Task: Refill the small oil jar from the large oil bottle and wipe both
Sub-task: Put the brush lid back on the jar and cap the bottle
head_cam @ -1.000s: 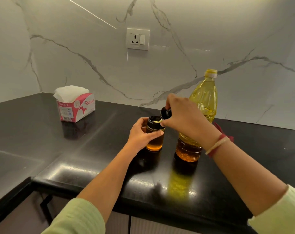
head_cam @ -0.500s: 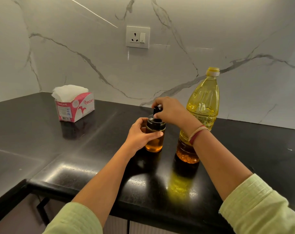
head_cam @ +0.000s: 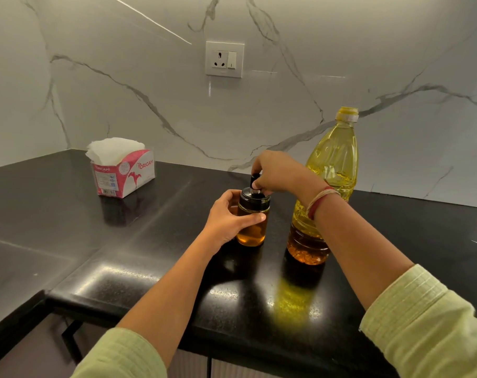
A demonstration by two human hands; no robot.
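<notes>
The small oil jar (head_cam: pixel 253 222) stands upright on the black countertop (head_cam: pixel 150 268), just left of the large oil bottle (head_cam: pixel 324 186), which also stands upright with its yellow cap (head_cam: pixel 347 113) on. The left hand (head_cam: pixel 229 219) wraps around the jar's glass body from its left side, thumb across the front, steadying it. The right hand (head_cam: pixel 275 174) reaches over from above and pinches the black stopper knob (head_cam: pixel 255 180) that rises from the jar's black lid (head_cam: pixel 254 199); whether it is seating the knob or twisting it cannot be told.

The relation that matters is vertical: the jar's long axis runs straight up, and the right hand sits directly on that axis, above the lid, so any push or twist goes down the centre line while the left hand resists from the side. The jar appears roughly half full of amber oil.

For wiping, the Origami tissue box (head_cam: pixel 123 170) lies well apart to the left, near the wall, so the left hand is the nearer one to it. The bottle sits behind the right forearm, closest to the right hand.
</notes>
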